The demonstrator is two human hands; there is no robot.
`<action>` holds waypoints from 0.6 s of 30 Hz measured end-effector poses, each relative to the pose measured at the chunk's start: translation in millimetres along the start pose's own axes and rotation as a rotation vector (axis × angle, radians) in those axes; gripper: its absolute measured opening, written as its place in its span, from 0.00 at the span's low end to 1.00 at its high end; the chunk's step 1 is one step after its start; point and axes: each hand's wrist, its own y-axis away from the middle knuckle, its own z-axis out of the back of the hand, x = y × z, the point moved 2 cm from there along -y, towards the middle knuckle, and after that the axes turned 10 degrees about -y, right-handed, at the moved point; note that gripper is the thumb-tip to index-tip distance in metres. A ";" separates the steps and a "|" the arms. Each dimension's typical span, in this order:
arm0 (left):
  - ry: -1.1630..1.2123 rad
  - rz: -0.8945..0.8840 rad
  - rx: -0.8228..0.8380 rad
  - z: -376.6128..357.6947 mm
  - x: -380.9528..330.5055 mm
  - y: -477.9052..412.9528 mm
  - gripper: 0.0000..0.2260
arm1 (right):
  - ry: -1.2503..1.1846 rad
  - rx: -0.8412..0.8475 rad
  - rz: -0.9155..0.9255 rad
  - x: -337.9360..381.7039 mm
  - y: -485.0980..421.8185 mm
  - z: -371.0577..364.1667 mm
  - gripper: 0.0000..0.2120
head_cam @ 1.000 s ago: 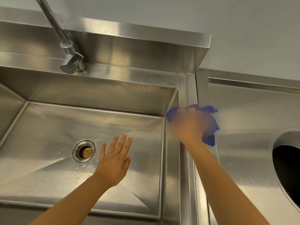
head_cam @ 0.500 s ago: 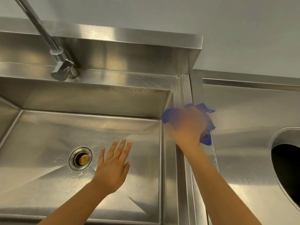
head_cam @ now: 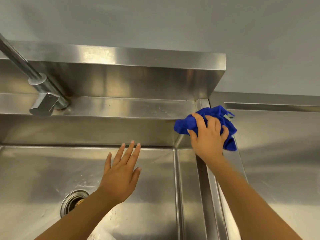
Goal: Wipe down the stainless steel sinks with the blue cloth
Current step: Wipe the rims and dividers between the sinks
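Observation:
A stainless steel sink (head_cam: 86,132) fills the left and middle of the head view, its basin floor wet near the drain (head_cam: 72,202). My right hand (head_cam: 207,137) presses a crumpled blue cloth (head_cam: 183,125) onto the sink's right rim, close to the back corner. The cloth bunches out past my fingers on both sides. My left hand (head_cam: 121,172) hovers over the basin with fingers spread and nothing in it.
A faucet (head_cam: 43,94) rises from the back ledge at the left. A steel backsplash (head_cam: 138,78) runs behind the sink. To the right lies a flat steel counter (head_cam: 277,144). A grey wall is behind.
My right hand has slid the blue cloth along the rim toward the back corner. The view has tilted up, so the drain sits lower. My left hand stays spread over the basin.

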 end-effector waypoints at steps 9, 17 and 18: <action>0.064 0.024 -0.034 -0.2 28.6 -24.9 0.27 | -0.134 0.109 -0.106 19.6 -62.0 -5.6 0.22; 0.018 0.083 -0.038 4.4 86.8 -15.1 0.30 | -0.229 0.278 0.146 135.8 -49.7 -59.3 0.23; 0.017 0.091 -0.038 4.0 91.9 -15.6 0.32 | -0.231 0.297 0.183 130.5 -51.7 -54.4 0.23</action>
